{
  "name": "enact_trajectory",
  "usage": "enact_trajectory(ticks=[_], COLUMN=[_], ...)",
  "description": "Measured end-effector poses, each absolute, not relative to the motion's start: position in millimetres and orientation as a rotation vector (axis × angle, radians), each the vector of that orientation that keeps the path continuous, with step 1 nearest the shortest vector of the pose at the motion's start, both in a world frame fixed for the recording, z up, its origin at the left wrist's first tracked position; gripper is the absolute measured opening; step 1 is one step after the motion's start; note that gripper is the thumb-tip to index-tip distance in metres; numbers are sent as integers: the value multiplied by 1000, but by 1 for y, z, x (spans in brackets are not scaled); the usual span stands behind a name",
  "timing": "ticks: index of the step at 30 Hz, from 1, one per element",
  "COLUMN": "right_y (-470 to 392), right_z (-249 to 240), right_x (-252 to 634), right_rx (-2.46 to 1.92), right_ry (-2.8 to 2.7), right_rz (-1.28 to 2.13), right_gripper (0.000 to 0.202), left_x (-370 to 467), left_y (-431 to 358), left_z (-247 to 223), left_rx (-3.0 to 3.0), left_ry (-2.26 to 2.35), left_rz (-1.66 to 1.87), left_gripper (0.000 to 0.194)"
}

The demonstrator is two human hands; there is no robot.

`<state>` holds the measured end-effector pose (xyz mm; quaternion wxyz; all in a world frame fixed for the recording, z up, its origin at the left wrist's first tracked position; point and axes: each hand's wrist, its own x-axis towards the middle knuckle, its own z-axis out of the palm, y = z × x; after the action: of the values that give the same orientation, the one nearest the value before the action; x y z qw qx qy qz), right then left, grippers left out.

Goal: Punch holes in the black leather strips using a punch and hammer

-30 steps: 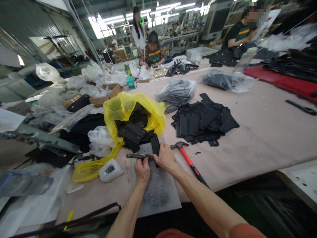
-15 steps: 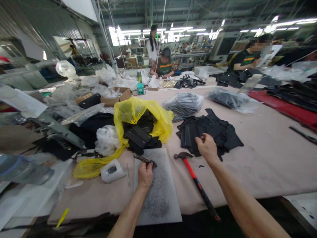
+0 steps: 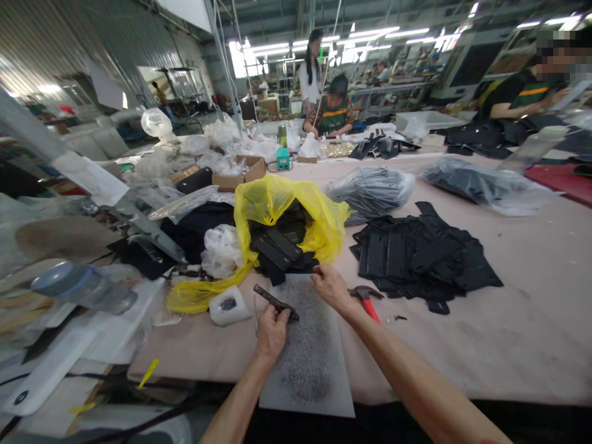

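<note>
My left hand (image 3: 272, 333) is closed on a narrow dark strip-like piece (image 3: 272, 299), held tilted above a speckled white board (image 3: 308, 364). The piece's exact kind is not clear. Over the board's far right corner, my right hand (image 3: 330, 287) has its fingers curled together; whatever they hold, if anything, is hidden. Just beyond it an open yellow plastic bag (image 3: 330, 231) shows black flat pieces (image 3: 277, 246) inside. A red-handled claw hammer (image 3: 370, 303) lies right of the board, its lower handle covered by my right forearm. Further right spreads a heap of black cut pieces (image 3: 416, 253).
Clear plastic bags of dark pieces (image 3: 374, 191) lie behind the heap. On the left are a small white container (image 3: 230, 305), a large water bottle (image 3: 86, 287) and a slanted metal post (image 3: 134, 209). Co-workers (image 3: 335, 111) sit and stand across the table.
My right hand has moved left from the black heap to the board's far corner beside the yellow bag. The left hand still holds the dark piece. The camera view has turned left.
</note>
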<state>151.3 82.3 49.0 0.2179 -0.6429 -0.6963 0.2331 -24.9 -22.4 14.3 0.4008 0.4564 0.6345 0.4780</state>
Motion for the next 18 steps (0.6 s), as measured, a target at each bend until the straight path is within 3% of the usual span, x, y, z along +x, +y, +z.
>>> enact_trajectory(ticks=[10, 18], right_y=[54, 21], right_z=[56, 41], right_x=[59, -12], right_rx=[-1474, -1257], right_ry=[-2451, -2732], right_rz=[658, 402], right_gripper=[23, 24], left_x=[-65, -103], left_y=[-90, -154], left_z=[27, 30], left_rx=[652, 344], left_ry=[1437, 1553], left_rz=[1330, 1622], left_gripper=[28, 33])
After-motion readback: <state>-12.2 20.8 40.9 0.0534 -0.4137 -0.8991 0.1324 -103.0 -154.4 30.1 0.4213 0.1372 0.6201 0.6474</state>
